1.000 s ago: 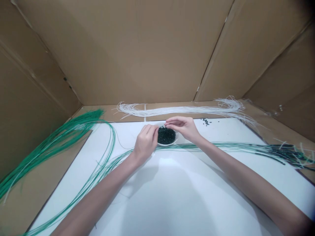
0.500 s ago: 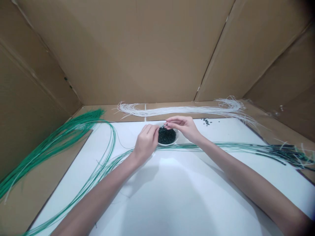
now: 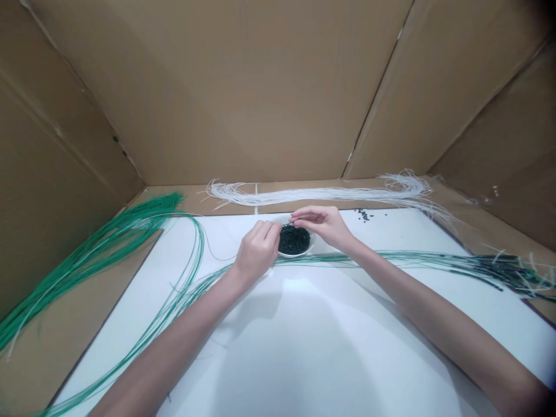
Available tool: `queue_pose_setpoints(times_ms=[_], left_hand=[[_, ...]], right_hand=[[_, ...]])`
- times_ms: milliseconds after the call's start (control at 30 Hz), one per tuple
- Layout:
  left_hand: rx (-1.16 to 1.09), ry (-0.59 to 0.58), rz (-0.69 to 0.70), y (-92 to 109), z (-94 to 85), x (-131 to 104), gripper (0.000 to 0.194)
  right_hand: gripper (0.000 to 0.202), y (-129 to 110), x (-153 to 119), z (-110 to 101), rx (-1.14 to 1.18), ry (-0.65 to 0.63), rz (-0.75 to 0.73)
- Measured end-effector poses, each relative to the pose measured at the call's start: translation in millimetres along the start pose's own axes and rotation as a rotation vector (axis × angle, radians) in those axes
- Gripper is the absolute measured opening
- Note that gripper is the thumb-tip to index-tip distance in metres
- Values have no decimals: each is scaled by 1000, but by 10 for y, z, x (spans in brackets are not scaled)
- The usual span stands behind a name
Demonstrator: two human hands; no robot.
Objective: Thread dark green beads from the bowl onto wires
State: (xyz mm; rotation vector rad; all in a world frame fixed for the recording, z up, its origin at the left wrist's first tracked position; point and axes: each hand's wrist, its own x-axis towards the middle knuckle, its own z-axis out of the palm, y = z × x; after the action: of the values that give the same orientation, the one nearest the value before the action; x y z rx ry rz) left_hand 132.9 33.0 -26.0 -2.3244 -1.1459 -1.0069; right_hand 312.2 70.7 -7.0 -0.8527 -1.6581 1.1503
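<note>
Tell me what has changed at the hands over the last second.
Very little: the left hand seems to have edged toward the right hand, and a thin dark piece now shows more clearly between their fingertips. No fresh grasp or release is visible. The bowl, green strands and white strands stayed put.

Soft shadows and small glare on white tabletop (image 3: 295,336), upper-right corner dark.
</note>
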Motion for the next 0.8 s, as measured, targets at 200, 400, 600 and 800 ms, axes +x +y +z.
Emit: queue_pose_setpoints(times_ms=[200, 400, 600, 800], left_hand=[[44, -4, 38, -9, -7, 5, 16], [-29, 18, -2, 0, -25, 23, 15], [-6, 14, 13, 2, -21, 22, 14], [-12, 17, 8, 22, -29, 23, 15]], right_hand=[[24, -51, 11, -11, 42, -8, 84], [23, -91, 6, 10, 142, 50, 140], [21, -63, 11, 15, 181, 85, 159], [25, -55, 8, 31, 162, 88, 155]])
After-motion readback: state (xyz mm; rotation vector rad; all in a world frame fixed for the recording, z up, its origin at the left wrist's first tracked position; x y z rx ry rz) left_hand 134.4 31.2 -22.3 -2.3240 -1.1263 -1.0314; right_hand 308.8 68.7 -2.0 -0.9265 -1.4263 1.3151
